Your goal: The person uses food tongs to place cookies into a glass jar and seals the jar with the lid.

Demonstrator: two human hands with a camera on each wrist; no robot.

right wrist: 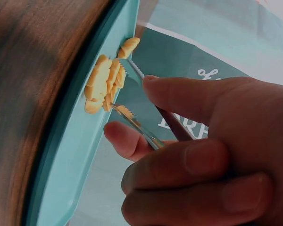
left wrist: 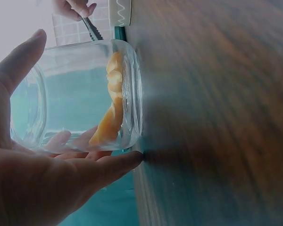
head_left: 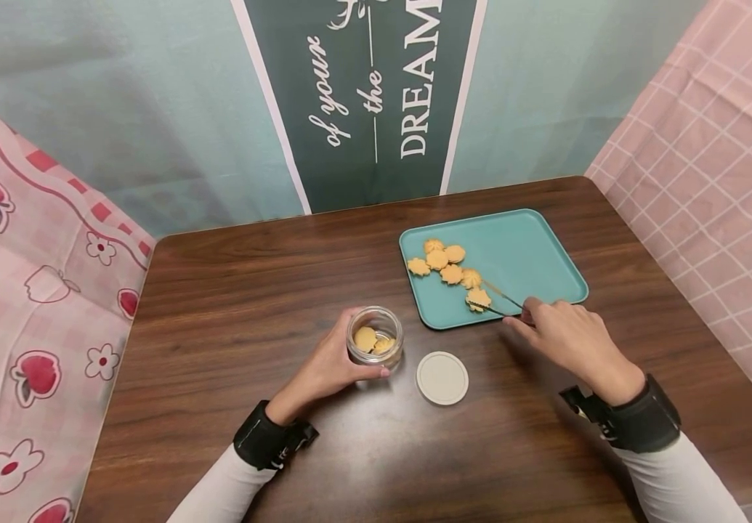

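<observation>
Glass jar [head_left: 376, 336] is standing on the wooden table [head_left: 232, 305], my left hand [head_left: 330, 367] wrapping its side; two flower-shaped biscuits are lying inside, and its round white lid [head_left: 442, 378] is lying off at its 4 o'clock. My right hand [head_left: 568, 335] is pinching metal tweezers [head_left: 500, 303], tips closing round the nearest biscuit [head_left: 478, 298] at the teal tray's [head_left: 532, 254] 6 o'clock. Five more biscuits are sitting toward 10 o'clock. Risk, I judge: thin serrated tips squeezing too hard could crack the biscuit, or a loose hold could drop it.
</observation>
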